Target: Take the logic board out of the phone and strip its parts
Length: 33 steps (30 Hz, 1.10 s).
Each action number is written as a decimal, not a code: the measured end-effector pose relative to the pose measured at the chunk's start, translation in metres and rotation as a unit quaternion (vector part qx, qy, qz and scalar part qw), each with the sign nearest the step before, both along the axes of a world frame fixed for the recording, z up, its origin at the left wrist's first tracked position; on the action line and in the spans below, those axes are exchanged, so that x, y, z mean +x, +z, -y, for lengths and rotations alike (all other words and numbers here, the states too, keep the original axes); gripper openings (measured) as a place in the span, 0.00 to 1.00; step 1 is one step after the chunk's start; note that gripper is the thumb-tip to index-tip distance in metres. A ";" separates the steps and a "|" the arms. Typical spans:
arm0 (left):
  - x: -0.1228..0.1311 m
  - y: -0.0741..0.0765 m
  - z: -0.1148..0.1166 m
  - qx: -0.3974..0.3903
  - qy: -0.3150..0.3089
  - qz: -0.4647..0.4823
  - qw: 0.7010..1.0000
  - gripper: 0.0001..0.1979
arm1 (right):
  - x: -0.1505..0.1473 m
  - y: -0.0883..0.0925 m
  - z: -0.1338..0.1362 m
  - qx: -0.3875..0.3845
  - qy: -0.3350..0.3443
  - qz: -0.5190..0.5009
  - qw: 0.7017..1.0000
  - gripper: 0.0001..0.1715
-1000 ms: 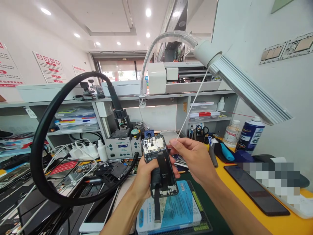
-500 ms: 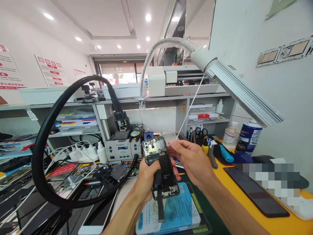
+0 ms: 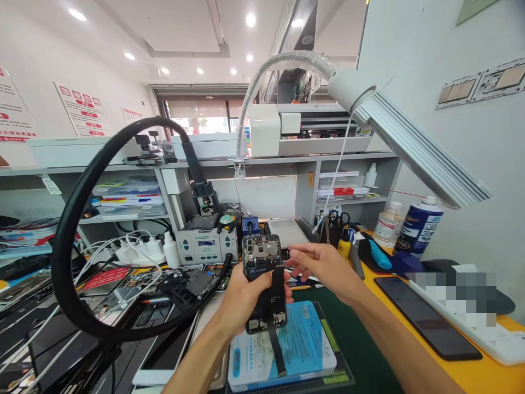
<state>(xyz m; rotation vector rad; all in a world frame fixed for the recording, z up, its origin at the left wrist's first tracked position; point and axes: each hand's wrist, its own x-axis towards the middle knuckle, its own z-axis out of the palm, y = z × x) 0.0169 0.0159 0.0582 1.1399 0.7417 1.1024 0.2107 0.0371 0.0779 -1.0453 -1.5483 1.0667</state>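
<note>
My left hand [image 3: 241, 295] is closed around an opened smartphone [image 3: 262, 247], thumb across its battery. The phone's back is off, so its circuit board and the dark battery face me. From its lower end a wide black flex cable [image 3: 276, 347] hangs over a blue and white box [image 3: 307, 339]. Just right of the phone, my right hand [image 3: 324, 268] has its fingers apart and nothing visible in them. A thin white pull cord [image 3: 339, 164] dangles from the desk lamp [image 3: 426, 145], beyond my right hand and apart from it.
A thick black hose [image 3: 61, 262] loops across the left side, in front of a grey soldering station [image 3: 205, 246]. Phone parts and a white phone [image 3: 153, 377] crowd the left. On the right lie a black phone [image 3: 426, 317], a spray can [image 3: 418, 227] and a clear bottle [image 3: 388, 224].
My right hand has let go of the white cord, which now swings free below the lamp. The phone has turned more upright, and its flex cable has shifted to the right.
</note>
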 end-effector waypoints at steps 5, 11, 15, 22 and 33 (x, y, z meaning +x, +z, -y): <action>-0.009 -0.007 0.001 -0.013 -0.015 -0.038 0.999 0.11 | -0.005 0.002 0.004 -0.034 0.067 -0.008 0.997 0.10; -0.012 -0.014 0.000 -0.025 -0.015 -0.065 0.997 0.11 | -0.011 -0.011 -0.003 -0.077 0.106 -0.016 0.991 0.11; -0.012 -0.015 0.001 -0.022 -0.021 -0.080 0.996 0.08 | -0.013 -0.019 -0.007 -0.094 0.089 -0.025 0.991 0.10; -0.010 -0.021 0.000 -0.042 -0.017 -0.082 0.996 0.05 | -0.023 -0.024 -0.007 -0.129 0.051 -0.030 0.990 0.12; -0.013 -0.020 -0.003 -0.105 -0.036 -0.080 0.991 0.07 | -0.019 -0.029 -0.014 -0.190 0.100 -0.025 0.976 0.13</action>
